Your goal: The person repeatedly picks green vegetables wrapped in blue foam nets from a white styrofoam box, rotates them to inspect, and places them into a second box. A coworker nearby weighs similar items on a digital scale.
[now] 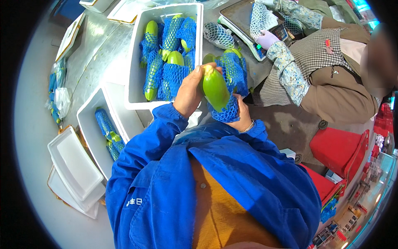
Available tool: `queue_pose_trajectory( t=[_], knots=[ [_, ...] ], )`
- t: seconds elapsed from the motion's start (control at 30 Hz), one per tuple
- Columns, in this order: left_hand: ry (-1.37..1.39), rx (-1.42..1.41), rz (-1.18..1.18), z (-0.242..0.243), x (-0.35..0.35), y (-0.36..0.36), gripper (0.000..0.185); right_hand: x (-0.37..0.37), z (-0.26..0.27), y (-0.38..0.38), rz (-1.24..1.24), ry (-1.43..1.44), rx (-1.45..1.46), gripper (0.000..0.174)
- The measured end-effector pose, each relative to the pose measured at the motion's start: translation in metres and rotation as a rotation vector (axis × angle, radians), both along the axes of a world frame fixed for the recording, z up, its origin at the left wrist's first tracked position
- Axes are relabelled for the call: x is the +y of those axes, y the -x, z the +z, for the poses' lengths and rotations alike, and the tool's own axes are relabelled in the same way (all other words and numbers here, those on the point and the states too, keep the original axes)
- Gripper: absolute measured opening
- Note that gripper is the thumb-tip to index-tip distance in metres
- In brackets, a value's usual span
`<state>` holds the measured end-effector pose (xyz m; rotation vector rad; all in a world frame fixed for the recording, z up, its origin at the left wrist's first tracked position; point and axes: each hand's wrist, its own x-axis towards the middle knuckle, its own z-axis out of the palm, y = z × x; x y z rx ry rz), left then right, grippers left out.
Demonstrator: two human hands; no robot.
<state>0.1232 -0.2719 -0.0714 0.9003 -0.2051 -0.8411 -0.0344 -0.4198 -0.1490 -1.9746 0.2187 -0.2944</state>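
A green zucchini (215,88) is held up in front of my chest, its lower end inside a blue foam net sleeve (226,110). My left hand (190,90) grips the zucchini near its stem end. Around the sleeve at the other end closes my right hand (243,113). Just past my hands lie several zucchinis in blue netting (231,67) on the metal table. To the left of them stands a white foam box (132,77) holding several netted zucchinis (154,73).
A second foam box (90,109) with netted zucchinis stands lower left, by stacked foam lids (76,165). At the right, a co-worker's gloved hand (268,39) holds white netting (262,20) over a scale (238,15). Red bins (335,149) stand at right.
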Motion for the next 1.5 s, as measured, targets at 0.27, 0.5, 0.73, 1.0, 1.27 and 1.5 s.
queue_pose_trajectory(
  t=[0.27, 0.5, 0.73, 1.0, 1.27, 1.5],
  knots=[
    [-0.489, -0.794, -0.177, -0.033, 0.026, 0.044, 0.063, 0.018, -0.034, 0.003, -0.140, -0.484, -0.118, 0.073],
    [-0.682, -1.173, -0.165, -0.040, 0.052, 0.055, 0.033, 0.008, -0.022, -0.037, -0.366, 0.059, 0.106, 0.070],
    [-0.728, -1.023, -0.383, -0.024, 0.075, 0.065, 0.028, 0.004, -0.023, -0.068, -0.344, 0.365, 0.519, 0.086],
    [-0.726, -0.943, -0.247, -0.017, 0.116, 0.072, 0.029, -0.005, -0.013, -0.048, -0.173, 0.592, 0.517, 0.093],
    [-0.817, -0.797, -0.130, -0.010, 0.162, 0.087, 0.026, 0.007, -0.031, -0.033, 0.009, 0.693, -0.024, 0.043],
    [-0.886, -0.827, 0.214, -0.001, 0.221, 0.103, 0.022, 0.081, 0.000, 0.002, -0.038, 0.035, 0.216, 0.023]
  ],
)
